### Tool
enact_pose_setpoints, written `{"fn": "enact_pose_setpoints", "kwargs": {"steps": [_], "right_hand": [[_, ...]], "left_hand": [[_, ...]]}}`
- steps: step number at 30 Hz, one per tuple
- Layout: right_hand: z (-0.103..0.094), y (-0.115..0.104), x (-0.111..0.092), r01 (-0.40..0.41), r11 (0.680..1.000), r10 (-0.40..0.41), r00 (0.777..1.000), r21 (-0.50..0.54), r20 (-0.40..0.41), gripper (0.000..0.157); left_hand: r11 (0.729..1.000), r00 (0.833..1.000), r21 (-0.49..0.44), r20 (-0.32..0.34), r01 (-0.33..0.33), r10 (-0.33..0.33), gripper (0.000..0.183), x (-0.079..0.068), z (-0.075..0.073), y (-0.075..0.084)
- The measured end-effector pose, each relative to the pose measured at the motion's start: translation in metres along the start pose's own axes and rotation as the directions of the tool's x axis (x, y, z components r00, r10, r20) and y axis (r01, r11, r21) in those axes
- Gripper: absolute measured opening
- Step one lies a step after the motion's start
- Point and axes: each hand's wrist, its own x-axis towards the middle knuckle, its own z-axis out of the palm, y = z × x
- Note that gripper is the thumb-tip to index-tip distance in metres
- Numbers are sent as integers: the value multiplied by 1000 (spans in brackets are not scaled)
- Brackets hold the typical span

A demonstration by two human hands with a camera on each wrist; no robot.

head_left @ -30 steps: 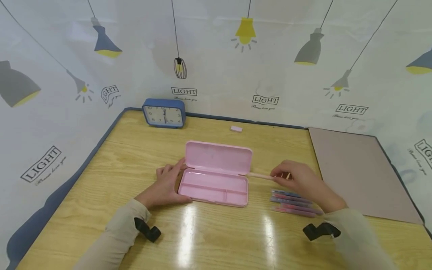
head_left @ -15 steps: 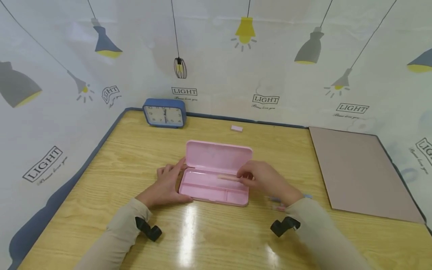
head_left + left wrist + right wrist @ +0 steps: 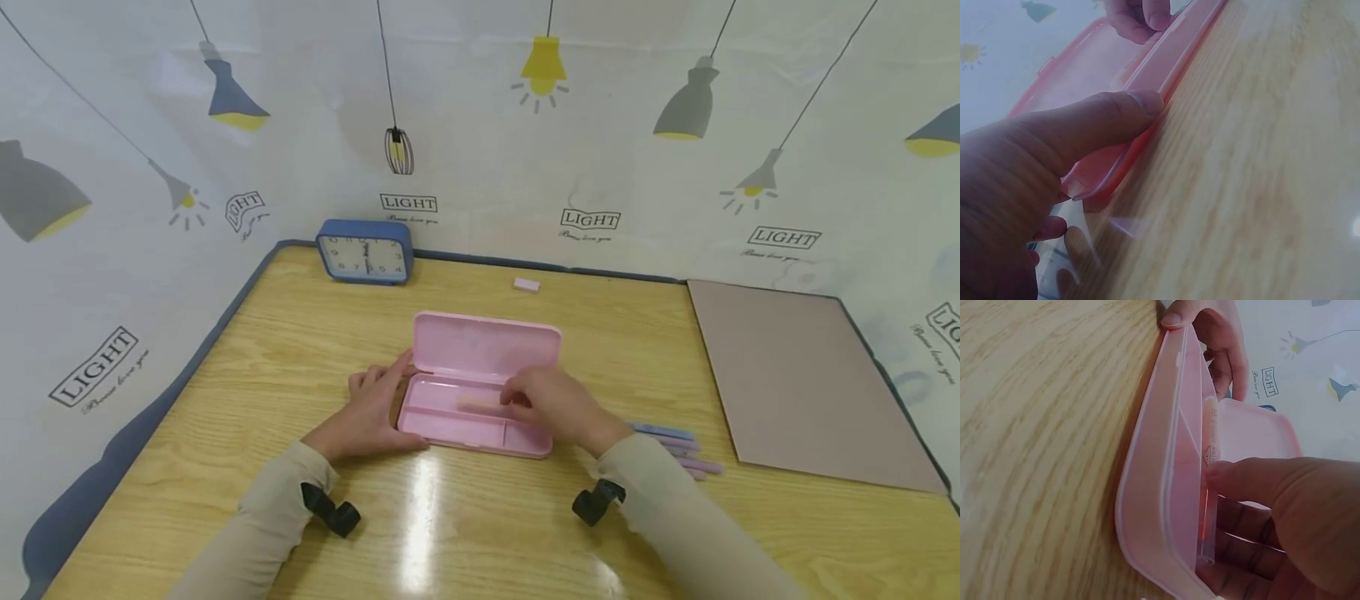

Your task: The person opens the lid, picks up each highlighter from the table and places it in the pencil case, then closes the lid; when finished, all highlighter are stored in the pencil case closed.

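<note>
An open pink pencil case (image 3: 480, 447) lies on the table with its lid (image 3: 480, 340) tilted up at the back. My left hand (image 3: 366, 417) grips the case's left end, thumb on the front edge and fingers toward the hinge. Over the long rear compartment, my right hand (image 3: 558, 406) pinches a pale orange pen (image 3: 478, 406). Seen from the right wrist, the pen (image 3: 1210, 428) has printing on its barrel and a clear end piece, and lies lengthwise behind the divider. Whether it touches the compartment floor I cannot tell.
Several blue and purple pens (image 3: 678, 446) lie right of the case, partly hidden by the right forearm. A small pink eraser (image 3: 527, 285) sits behind the lid. A blue clock (image 3: 365, 252) stands at the back left; a flat pinkish board (image 3: 810, 383) lies at the right.
My right hand has carried the pen leftward from beside the case to over its rear compartment, then slightly farther left and lower. The left hand keeps its hold on the case.
</note>
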Motion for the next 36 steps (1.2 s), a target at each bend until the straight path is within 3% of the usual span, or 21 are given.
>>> {"fn": "enact_pose_setpoints", "kwargs": {"steps": [6,24,36], "right_hand": [[2,-1,0,35,999,-35,999,0,7,10],[0,0,-3,8,998,-10,1000,60,20,9],[-17,10,-23,-17,997,20,999,74,-29,10]], "left_hand": [[1000,1000,3,-4,-6,6,130,0,0,0],[1000,1000,-3,2,2,-2,129,-1,-1,2],[1000,1000,-4,-8,-15,15,128,0,0,2]]}}
